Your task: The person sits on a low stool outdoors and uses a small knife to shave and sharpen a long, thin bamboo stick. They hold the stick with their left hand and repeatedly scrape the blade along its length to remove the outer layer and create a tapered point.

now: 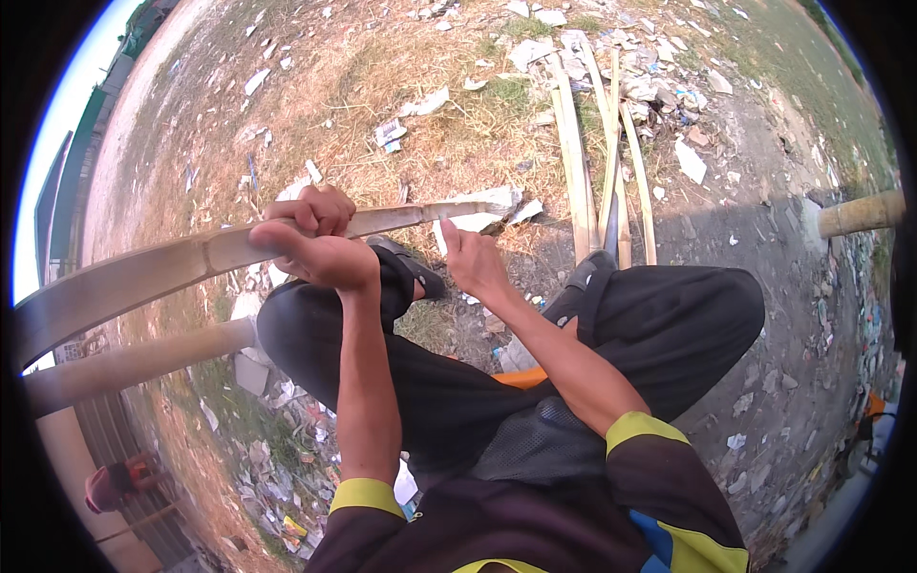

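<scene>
A long split bamboo strip [205, 256] slants across from the far left edge to a narrower end ahead of my knees. My left hand [315, 239] is closed around it, with the thumb along the near side. Close to the strip's narrow end, my right hand [475, 260] is closed, fingers curled and thumb up. A thin pale sliver [441, 237] shows beside that thumb; whether it is a blade or a shaving I cannot tell. What the right fingers hold is hidden.
Several split bamboo strips [611, 143] lie on the ground ahead, right of centre. Thick bamboo poles stand out at the left [143, 363] and right [860, 214]. Paper scraps [692, 160] and dry grass litter the ground. Another person [119, 482] is at the lower left.
</scene>
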Motion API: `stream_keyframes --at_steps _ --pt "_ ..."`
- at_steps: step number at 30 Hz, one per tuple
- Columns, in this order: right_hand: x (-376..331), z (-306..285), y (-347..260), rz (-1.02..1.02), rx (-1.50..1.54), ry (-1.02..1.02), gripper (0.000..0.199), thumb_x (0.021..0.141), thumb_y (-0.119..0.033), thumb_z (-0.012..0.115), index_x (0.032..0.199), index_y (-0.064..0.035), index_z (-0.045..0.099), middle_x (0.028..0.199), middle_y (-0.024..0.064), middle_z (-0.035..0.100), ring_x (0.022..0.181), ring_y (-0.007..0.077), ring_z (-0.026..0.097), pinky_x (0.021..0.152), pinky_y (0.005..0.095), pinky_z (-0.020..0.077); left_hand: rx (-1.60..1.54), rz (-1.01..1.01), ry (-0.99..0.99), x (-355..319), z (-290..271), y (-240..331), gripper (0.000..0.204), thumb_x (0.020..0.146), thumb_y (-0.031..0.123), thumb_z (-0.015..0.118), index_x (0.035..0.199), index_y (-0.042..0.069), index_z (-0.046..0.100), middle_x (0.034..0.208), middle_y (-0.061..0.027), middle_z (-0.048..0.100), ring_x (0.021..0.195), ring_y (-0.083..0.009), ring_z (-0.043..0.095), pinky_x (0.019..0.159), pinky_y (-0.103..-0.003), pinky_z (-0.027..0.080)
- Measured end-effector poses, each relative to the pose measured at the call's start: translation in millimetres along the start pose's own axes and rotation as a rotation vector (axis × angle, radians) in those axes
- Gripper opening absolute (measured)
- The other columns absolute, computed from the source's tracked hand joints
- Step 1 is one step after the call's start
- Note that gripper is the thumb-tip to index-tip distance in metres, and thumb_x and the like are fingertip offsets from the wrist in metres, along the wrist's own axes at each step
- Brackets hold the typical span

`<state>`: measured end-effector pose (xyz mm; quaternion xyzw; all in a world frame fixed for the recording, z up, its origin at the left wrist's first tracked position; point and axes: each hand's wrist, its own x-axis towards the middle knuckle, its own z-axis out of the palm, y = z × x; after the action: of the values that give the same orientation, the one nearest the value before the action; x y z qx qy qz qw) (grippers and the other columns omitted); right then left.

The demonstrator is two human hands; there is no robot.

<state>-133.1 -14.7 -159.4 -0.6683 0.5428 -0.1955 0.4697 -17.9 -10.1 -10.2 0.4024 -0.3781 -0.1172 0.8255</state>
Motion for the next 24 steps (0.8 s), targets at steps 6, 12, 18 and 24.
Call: stream_keyframes --at_steps 6,12,18,24 --pt "3 0 8 0.025 -0.07 0.065 0.071 0.093 -0.051 0.026 0.074 0.0056 0.064 0.071 0.031 0.06 0.076 0.046 0.06 0.074 0.0495 0.0472 -0.001 -0.017 -0.021 0 4 3 0.054 0.091 0.06 0.029 0.065 0.013 0.026 0.051 0.0046 0.016 0.045 -0.008 0.013 0.043 -0.026 0.013" --pt "15 2 14 0.049 -0.082 0.069 0.071 0.094 -0.05 0.025 0.074 0.0068 0.064 0.072 0.0324 0.059 0.076 0.0459 0.06 0.074 0.0491 0.0478 0.003 -0.008 -0.031 3 10 -3 0.055 0.091 0.06 0.029 0.064 0.013 0.025 0.051 0.0044 0.016 0.046 -0.0081 0.013 0.043 -0.026 0.012" --pt "14 -3 15 0.093 -0.093 -0.002 0.069 0.094 -0.048 0.026 0.074 0.0063 0.064 0.071 0.0304 0.06 0.073 0.0441 0.061 0.07 0.0488 0.0494 -0.029 0.017 -0.083 2 9 -3 0.053 0.091 0.059 0.031 0.064 0.014 0.024 0.05 0.005 0.014 0.046 -0.007 0.012 0.042 -0.025 0.012" --pt "15 2 20 0.048 -0.14 0.12 0.07 0.093 -0.049 0.026 0.074 0.0056 0.064 0.073 0.0311 0.06 0.075 0.0447 0.062 0.07 0.0487 0.0499 -0.029 -0.017 -0.01 6 8 -3 0.053 0.091 0.06 0.031 0.064 0.014 0.023 0.051 0.0053 0.014 0.047 -0.007 0.011 0.042 -0.025 0.011"
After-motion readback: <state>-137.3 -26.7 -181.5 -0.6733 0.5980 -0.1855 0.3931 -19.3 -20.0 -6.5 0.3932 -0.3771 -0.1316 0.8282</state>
